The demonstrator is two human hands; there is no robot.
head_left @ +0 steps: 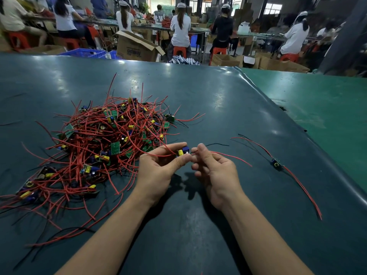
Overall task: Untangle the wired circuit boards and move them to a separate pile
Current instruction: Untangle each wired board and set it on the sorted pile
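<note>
Meanwhile, left hand (pixel 158 165) pinched a small circuit board (pixel 183 151), right hand (pixel 214 171) pinched its red wire (pixel 232 156), tangled pile (pixel 103 143) just left, one separated board (pixel 276 163) lay well right on dark table (pixel 198 100)

Glossy smooth table cover (pixel 198 92)

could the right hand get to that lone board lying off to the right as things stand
Probably yes, once freed. The lone board lies apart on bare mat, nothing between it and the right hand. But that hand pinches a red wire of the board in the left hand.
</note>
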